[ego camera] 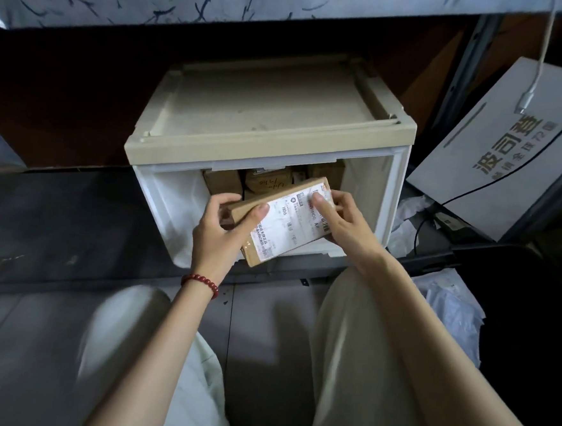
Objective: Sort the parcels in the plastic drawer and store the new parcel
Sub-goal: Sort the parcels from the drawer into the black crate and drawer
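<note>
A flat brown cardboard parcel with a white shipping label sits tilted in front of the open mouth of the beige plastic drawer. My left hand grips its left end, thumb on top. My right hand grips its right end, thumb pressed on the label. Behind the parcel, several brown parcels stand packed inside the drawer, partly hidden by it. A white plastic bag lies in the drawer's left side.
The drawer stands on a dark low shelf under a grey marbled board. A large white box with printed characters leans at the right, a white cable hanging over it. Crumpled plastic bags lie at right. My knees are below.
</note>
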Demonstrator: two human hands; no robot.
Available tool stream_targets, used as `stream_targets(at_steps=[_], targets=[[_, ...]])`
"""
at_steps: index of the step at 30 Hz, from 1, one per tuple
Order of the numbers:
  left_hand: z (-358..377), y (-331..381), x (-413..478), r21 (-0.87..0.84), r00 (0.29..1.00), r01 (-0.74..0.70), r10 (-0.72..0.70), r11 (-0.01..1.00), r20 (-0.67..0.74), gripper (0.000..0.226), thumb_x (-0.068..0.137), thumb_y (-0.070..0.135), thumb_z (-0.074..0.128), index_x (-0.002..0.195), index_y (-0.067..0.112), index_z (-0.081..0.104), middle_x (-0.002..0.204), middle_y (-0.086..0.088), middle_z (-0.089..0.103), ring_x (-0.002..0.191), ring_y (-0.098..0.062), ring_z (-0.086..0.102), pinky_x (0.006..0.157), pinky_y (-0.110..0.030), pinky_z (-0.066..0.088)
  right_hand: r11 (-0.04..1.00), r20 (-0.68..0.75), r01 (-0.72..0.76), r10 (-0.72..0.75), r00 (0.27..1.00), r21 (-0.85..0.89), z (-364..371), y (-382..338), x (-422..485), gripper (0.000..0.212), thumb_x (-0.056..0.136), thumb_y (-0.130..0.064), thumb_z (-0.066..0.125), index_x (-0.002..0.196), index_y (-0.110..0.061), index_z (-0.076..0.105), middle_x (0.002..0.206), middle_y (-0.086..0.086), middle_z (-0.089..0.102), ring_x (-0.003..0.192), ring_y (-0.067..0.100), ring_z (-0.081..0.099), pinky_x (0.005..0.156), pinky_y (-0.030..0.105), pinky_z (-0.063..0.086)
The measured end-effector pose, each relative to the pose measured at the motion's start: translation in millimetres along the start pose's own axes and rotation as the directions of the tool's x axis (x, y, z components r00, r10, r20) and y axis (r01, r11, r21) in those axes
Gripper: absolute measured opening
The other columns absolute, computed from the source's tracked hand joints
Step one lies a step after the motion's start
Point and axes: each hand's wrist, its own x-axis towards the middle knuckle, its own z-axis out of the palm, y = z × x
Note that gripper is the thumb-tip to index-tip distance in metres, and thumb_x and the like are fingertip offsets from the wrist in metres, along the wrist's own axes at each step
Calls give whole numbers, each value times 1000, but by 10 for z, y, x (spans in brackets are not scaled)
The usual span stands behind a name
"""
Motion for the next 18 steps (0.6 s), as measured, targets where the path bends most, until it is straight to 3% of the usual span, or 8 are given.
stream_targets(at_steps=[4, 7, 10, 13, 18], targets=[[304, 250, -52, -27, 992, -44, 47, 999, 121, 37, 80, 45, 72, 106, 21, 61, 96, 8, 67, 75, 8, 60, 62, -10, 46, 999, -68, 34, -33, 997, 19, -313, -36, -130, 46, 90, -40, 62, 127, -19, 44, 116, 7, 66, 99, 14, 65, 66, 15, 52], [626, 437, -66, -104, 978, -62, 81, 993, 194, 49, 72, 50, 76, 108, 26, 54, 106, 4, 62, 88, -3, 62, 77, -23, 51, 998, -109, 54, -50, 993, 29, -680, -52, -287, 51, 90, -40, 62, 134, -26, 42, 109, 0, 69, 92, 8, 67, 68, 15, 51], [1021, 586, -119, -129, 960, -97, 127, 987, 250, 51, 65, 53, 77, 104, 32, 51, 110, 6, 58, 102, -11, 61, 88, -30, 51, 998, -183, 66, -63, 981, 11, -1075, -40, -500, 43, 92, -38, 60, 130, -26, 46, 101, -5, 71, 86, 4, 68, 69, 17, 52], [1434, 719, -236, -114, 928, -111, 144, 987, 344, 46, 72, 48, 77, 105, 30, 50, 105, 12, 57, 98, -8, 61, 84, -30, 53, 999, -288, 37, -29, 957, 23, -1454, 58, -686, 43, 90, -40, 61, 128, -22, 50, 107, -1, 69, 94, 10, 68, 78, 27, 55], [2107, 828, -552, -54, 850, -132, 142, 990, 507, 44, 76, 48, 74, 107, 27, 52, 112, 3, 60, 98, -10, 60, 79, -25, 50, 999, -424, -54, 46, 904, -5, -2023, 271, -1121, 52, 84, -47, 64, 128, -26, 45, 113, 2, 66, 95, 11, 68, 71, 26, 56]])
